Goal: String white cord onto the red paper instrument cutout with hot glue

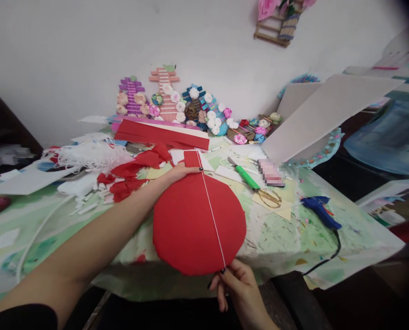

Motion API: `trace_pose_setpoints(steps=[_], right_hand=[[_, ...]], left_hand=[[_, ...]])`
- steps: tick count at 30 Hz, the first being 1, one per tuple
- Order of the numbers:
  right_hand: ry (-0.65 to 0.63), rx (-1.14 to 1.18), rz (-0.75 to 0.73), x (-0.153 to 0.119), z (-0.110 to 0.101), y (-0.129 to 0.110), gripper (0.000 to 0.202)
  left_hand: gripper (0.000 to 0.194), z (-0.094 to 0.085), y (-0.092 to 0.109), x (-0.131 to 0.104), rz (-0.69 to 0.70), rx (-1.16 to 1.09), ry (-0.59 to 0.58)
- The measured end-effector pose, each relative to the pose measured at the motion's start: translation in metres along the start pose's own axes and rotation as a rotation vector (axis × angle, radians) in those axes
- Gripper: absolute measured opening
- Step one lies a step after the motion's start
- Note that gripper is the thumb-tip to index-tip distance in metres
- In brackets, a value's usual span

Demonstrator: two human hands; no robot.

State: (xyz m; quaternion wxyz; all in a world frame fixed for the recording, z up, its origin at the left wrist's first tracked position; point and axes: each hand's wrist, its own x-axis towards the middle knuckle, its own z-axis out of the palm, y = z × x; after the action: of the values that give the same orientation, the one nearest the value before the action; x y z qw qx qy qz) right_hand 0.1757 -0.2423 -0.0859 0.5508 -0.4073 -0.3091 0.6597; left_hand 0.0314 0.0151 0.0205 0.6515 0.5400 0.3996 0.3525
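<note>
A round red board (187, 220) with a short rectangular neck (191, 159) lies over the table's front edge, its lower rim towards me. One white string (211, 211) runs straight across it, from the neck down to the bottom rim. My left hand (185, 170) grips the board at the base of the neck, the thumb pressing the string down. At the bottom rim, my right hand (233, 284) pinches the string's lower part between thumb and forefinger. The left fingers under the board are hidden.
Red paper scraps (135, 172) and a heap of white string (90, 156) lie left. To the right are a green-handled cutter (247, 178), gold scissors (271, 198), a phone (271, 173) and a blue glue gun (321, 211). Decorated guitar-shaped crafts (166, 98) line the wall.
</note>
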Motion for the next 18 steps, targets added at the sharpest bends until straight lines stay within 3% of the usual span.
trace_pose_setpoints(steps=[4, 8, 13, 18], right_hand=[[-0.013, -0.011, -0.023, 0.000, 0.002, -0.004, 0.035], [-0.021, -0.017, -0.036, 0.001, 0.006, -0.011, 0.035], [-0.057, -0.123, -0.095, 0.002, 0.011, -0.033, 0.035], [-0.125, -0.277, -0.192, 0.008, 0.018, -0.063, 0.033]], left_hand=[[0.038, -0.007, -0.002, -0.002, -0.054, 0.286, 0.021], [0.036, -0.009, -0.001, -0.008, -0.052, 0.397, -0.077], [0.041, -0.007, -0.004, -0.011, -0.041, 0.280, -0.231], [0.060, -0.003, -0.014, -0.006, -0.012, 0.167, -0.123]])
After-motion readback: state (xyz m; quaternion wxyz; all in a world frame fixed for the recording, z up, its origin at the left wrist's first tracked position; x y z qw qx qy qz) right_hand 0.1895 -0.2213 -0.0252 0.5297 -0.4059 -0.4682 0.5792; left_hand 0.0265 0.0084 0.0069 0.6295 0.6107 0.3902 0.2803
